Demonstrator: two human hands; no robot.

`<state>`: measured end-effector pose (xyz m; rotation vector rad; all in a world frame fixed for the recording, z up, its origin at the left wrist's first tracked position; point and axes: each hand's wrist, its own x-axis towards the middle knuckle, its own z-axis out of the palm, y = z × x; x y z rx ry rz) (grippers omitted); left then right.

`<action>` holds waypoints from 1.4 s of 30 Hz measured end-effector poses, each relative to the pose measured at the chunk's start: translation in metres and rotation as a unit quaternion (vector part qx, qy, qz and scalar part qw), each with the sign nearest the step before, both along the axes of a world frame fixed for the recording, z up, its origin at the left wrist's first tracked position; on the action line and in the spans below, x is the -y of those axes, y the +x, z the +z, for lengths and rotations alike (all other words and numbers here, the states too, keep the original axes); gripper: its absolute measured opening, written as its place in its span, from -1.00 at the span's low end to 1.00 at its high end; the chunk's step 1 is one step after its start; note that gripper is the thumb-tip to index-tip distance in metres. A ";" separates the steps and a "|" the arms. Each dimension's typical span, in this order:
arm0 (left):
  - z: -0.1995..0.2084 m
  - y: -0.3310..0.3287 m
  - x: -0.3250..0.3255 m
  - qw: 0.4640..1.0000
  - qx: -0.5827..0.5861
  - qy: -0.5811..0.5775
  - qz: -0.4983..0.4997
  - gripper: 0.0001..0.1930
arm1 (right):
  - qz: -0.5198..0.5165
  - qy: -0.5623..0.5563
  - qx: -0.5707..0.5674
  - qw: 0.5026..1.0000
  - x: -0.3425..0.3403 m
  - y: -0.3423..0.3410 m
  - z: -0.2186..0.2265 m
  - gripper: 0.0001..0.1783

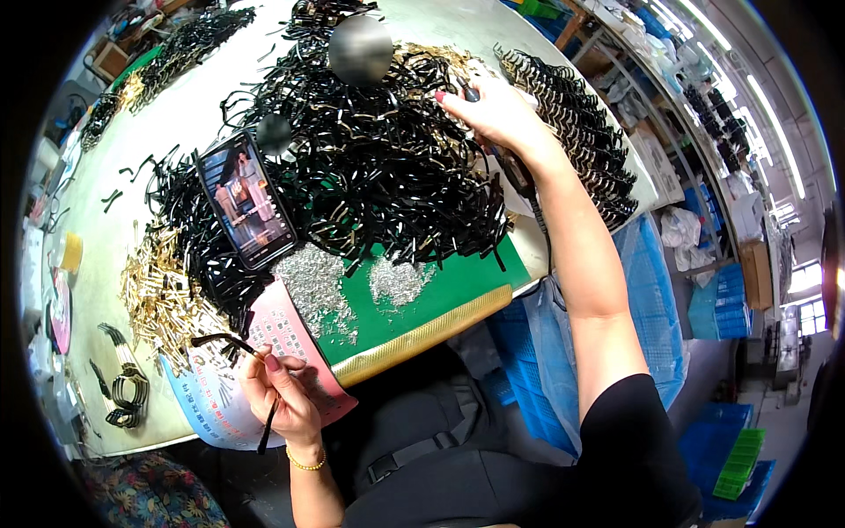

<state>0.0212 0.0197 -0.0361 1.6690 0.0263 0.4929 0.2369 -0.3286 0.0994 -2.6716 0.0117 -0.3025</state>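
My left hand (280, 392) is closed at the near left, pinching a slim black eyeglass temple (225, 339) that sticks out to the left. Another thin black end hangs below the palm; whether it belongs to the same piece I cannot tell. My right hand (503, 113) reaches far across the table, its fingers closed around a small dark cylindrical tool (472, 93). A large heap of black temples (387, 167) lies left of and below that hand. Loose gold-coloured temples (163, 282) are heaped beyond my left hand.
A phone (246, 198) with a lit screen leans on the heap. Tiny silvery parts (317, 286) lie on a green mat (466, 275) with a gold front edge (431, 327). Rows of glasses frames (572, 123) stand right. Blue crates (528, 370) sit below the table's right side.
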 end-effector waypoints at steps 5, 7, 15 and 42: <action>0.001 -0.004 -0.005 1.000 0.023 0.002 -0.001 -0.83 | 0.023 0.078 0.073 0.994 -0.014 -0.016 0.002 -0.55; -0.004 -0.006 -0.008 1.000 0.011 -0.003 -0.007 -0.83 | 0.029 0.043 0.141 0.989 -0.026 -0.034 0.009 -0.63; -0.006 -0.002 -0.015 0.997 0.006 -0.080 -0.005 -0.66 | 0.085 -0.069 0.165 0.980 -0.072 -0.079 0.030 -0.75; 0.067 0.006 -0.063 0.919 -0.166 0.304 -0.187 -0.85 | 0.328 -0.150 -0.163 0.919 -0.123 -0.179 -0.035 -0.64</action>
